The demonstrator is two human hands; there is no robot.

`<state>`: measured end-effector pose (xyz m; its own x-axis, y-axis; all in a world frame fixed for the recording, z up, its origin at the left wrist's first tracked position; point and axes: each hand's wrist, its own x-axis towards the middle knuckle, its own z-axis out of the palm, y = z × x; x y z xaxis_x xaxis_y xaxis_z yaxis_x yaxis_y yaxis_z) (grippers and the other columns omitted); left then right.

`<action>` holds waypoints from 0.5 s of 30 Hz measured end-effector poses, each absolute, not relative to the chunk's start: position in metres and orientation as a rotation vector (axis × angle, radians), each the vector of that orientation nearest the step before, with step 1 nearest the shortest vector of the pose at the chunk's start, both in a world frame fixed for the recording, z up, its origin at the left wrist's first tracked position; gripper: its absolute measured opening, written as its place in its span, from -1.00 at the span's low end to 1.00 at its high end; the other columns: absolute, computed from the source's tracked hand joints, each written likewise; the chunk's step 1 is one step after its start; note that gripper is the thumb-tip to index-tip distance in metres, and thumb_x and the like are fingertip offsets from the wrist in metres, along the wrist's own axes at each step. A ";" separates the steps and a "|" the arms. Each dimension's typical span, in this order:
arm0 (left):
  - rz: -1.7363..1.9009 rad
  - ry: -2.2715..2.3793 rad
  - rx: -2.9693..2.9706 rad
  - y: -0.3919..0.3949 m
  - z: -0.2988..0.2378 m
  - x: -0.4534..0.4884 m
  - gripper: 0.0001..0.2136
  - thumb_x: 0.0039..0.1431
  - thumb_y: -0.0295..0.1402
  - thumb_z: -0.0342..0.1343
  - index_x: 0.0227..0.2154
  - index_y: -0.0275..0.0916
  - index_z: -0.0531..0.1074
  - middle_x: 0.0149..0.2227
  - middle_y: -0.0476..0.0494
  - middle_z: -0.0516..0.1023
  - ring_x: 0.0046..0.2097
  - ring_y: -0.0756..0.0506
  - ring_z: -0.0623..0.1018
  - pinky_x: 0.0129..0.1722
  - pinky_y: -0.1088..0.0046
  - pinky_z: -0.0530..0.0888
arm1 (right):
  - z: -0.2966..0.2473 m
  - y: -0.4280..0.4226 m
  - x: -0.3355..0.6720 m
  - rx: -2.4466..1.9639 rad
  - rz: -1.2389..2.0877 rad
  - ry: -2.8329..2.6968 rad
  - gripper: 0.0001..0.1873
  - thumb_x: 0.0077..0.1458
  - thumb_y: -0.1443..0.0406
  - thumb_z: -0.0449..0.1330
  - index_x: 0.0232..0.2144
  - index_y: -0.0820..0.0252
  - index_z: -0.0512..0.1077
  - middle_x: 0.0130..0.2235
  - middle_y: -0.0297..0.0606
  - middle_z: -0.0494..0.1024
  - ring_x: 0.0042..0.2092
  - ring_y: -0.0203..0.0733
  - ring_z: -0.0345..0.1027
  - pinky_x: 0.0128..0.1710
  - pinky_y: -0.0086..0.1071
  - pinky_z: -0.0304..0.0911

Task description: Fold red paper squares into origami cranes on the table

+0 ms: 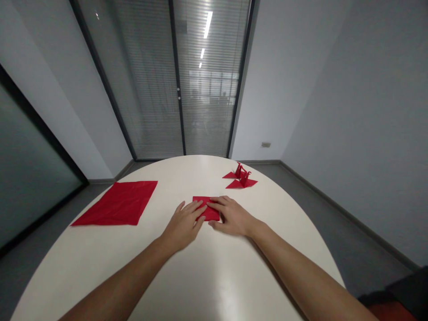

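Observation:
A small folded square of red paper (211, 215) lies flat on the white table in front of me. My left hand (183, 225) rests on its left side, the fingers stretched out over the paper. From the right, my right hand (232, 217) lies on the paper's right part with fingers spread and the thumb near its lower edge. Both hands press on it from above without gripping it. Part of the paper is hidden under the fingers.
Two red origami cranes (243, 179) stand close together at the back right of the round white table (197, 167). A large red sheet of paper (118, 204) lies spread out at the left. Beyond the table is a glass partition with blinds (207, 116).

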<state>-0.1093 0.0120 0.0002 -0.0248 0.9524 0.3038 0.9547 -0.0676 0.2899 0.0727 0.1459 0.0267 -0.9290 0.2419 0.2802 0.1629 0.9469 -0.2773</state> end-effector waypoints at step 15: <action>-0.584 -2.191 -2.199 0.012 0.003 -0.107 -0.62 0.37 -0.40 -0.09 0.18 -0.15 0.41 0.28 -0.22 0.39 0.32 -0.23 0.34 0.32 -0.09 0.15 | 0.024 0.147 0.074 -0.272 0.361 -2.788 -0.35 0.18 0.07 0.22 0.21 0.33 0.39 0.20 0.10 0.42 0.22 0.15 0.29 0.24 -0.01 0.21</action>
